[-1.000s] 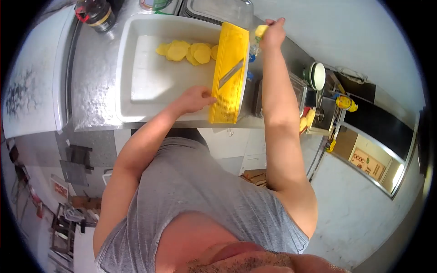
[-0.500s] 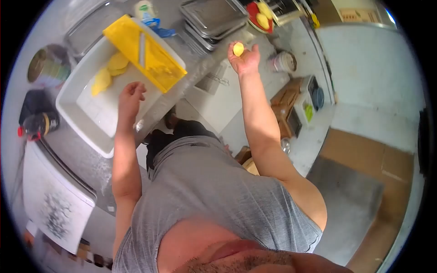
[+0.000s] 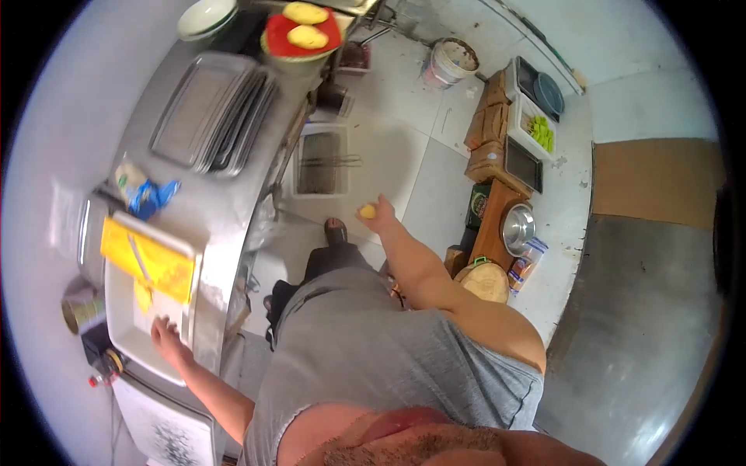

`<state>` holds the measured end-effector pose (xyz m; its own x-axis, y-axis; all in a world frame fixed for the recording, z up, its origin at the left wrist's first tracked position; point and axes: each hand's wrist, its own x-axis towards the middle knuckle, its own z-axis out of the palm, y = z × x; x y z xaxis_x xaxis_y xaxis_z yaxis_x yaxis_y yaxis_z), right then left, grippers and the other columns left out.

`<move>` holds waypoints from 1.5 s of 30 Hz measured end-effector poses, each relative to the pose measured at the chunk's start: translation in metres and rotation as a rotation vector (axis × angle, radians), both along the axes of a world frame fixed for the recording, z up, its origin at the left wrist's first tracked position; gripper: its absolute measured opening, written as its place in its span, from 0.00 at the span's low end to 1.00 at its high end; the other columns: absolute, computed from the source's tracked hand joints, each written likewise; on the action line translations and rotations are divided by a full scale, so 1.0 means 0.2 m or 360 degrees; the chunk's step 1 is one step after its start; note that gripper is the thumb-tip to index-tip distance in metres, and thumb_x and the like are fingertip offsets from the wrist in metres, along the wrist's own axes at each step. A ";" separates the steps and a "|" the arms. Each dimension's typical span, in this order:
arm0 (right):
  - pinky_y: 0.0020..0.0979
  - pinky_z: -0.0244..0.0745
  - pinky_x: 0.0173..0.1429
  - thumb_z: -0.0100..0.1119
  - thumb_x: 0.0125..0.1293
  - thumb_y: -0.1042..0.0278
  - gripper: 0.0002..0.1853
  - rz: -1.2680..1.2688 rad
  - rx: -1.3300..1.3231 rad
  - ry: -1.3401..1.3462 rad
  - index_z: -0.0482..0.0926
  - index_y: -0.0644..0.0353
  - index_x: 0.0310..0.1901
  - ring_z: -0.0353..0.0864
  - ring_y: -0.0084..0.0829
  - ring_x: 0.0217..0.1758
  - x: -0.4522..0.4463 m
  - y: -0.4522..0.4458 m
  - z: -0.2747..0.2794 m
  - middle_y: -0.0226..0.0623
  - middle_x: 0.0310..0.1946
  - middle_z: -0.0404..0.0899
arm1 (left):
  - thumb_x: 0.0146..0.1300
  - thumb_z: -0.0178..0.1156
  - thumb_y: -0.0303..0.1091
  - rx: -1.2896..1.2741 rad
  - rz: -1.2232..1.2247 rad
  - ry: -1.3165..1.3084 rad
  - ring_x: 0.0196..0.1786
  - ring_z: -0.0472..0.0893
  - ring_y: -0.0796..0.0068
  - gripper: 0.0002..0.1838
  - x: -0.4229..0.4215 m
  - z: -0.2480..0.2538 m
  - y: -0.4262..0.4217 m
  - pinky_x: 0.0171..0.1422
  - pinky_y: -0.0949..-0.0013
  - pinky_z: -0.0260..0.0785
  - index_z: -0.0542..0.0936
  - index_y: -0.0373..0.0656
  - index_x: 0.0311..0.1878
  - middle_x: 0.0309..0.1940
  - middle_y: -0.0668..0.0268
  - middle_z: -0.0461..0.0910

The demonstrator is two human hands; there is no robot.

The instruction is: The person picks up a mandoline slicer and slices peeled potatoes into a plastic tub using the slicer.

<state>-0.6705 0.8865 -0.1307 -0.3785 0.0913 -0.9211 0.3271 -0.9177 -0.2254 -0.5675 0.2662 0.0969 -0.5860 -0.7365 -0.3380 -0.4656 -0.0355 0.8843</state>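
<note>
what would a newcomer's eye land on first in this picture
Probably the bright yellow slicer lying across the white tub at the lower left, with the person's left hand over the tub. Next, the red plate at the top, with two yellow potatoes on it. Then the right hand near the middle, holding a yellow piece out above the floor.

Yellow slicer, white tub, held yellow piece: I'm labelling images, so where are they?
Yellow slicer (image 3: 159,266), head view: flat body.
White tub (image 3: 126,322), head view: bare inside.
Held yellow piece (image 3: 367,211), head view: visible side.
</note>
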 end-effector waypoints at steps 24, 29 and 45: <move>0.33 0.74 0.36 0.62 0.66 0.55 0.25 0.1663 0.1300 0.0225 0.75 0.67 0.56 0.79 0.32 0.36 -0.77 0.43 0.21 0.40 0.37 0.79 | 0.71 0.59 0.45 -0.0378 0.0334 -0.0175 0.37 0.77 0.79 0.19 0.04 0.05 0.40 0.40 0.73 0.65 0.77 0.38 0.53 0.42 0.65 0.81; 0.39 0.75 0.61 0.64 0.64 0.55 0.34 0.1922 0.1913 0.0335 0.71 0.73 0.63 0.81 0.50 0.58 -0.96 0.31 0.40 0.59 0.53 0.81 | 0.71 0.59 0.44 -0.0382 0.0394 -0.0029 0.37 0.76 0.78 0.17 0.03 -0.03 0.29 0.41 0.73 0.66 0.78 0.37 0.51 0.40 0.65 0.81; 0.47 0.65 0.72 0.68 0.60 0.50 0.40 0.2342 0.3170 0.1246 0.65 0.53 0.72 0.66 0.51 0.71 -2.35 0.00 0.93 0.49 0.69 0.65 | 0.72 0.59 0.40 -0.0589 0.0786 -0.0052 0.35 0.75 0.79 0.13 0.17 0.07 0.93 0.39 0.74 0.66 0.78 0.38 0.47 0.36 0.68 0.80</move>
<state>-1.1412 0.8875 0.0559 -0.9633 -0.2622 0.0582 -0.2640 0.8847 -0.3841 -0.5344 0.4525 0.1099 -0.1395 -0.9900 -0.0200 -0.4994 0.0529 0.8647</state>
